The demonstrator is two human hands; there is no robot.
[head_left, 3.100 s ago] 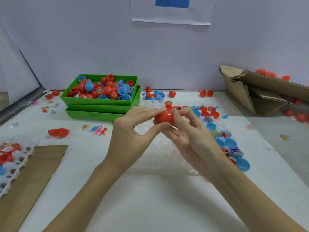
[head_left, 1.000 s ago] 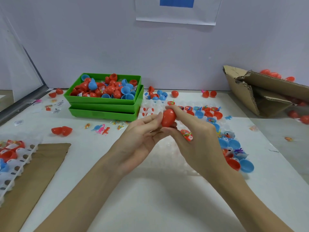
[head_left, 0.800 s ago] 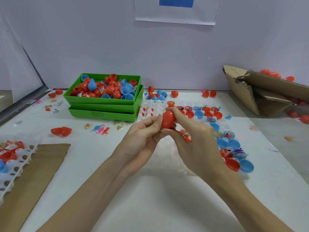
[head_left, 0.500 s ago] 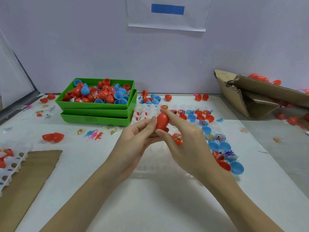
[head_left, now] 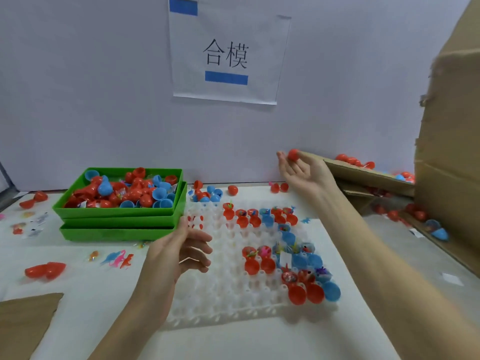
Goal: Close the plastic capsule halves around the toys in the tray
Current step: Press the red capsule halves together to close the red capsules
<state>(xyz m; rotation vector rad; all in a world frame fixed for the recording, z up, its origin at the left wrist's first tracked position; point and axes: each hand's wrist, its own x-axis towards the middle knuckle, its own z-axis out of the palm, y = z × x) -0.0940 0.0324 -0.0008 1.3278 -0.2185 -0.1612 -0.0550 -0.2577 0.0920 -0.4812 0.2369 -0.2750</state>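
Observation:
My right hand (head_left: 304,175) is raised at the back right, palm up, pinching a closed red capsule (head_left: 293,154) at its fingertips just beside the rim of an open cardboard box (head_left: 363,175). My left hand (head_left: 179,255) hovers with relaxed fingers and nothing in it over the left part of the white dimpled tray (head_left: 228,289). On the tray's right and far side sit several open red and blue capsule halves (head_left: 259,265), some with small toys in them.
Two stacked green bins (head_left: 117,219) of loose red and blue halves stand at the back left. Small toys (head_left: 117,258) and a red hinged capsule (head_left: 45,270) lie on the table's left. Closed capsules lie in and around the box; a cardboard flap (head_left: 449,152) rises at right.
Both hands were pressing the red capsule together over the tray. Now my right hand has carried it up and right to the box, and my left hand has let go and stays low.

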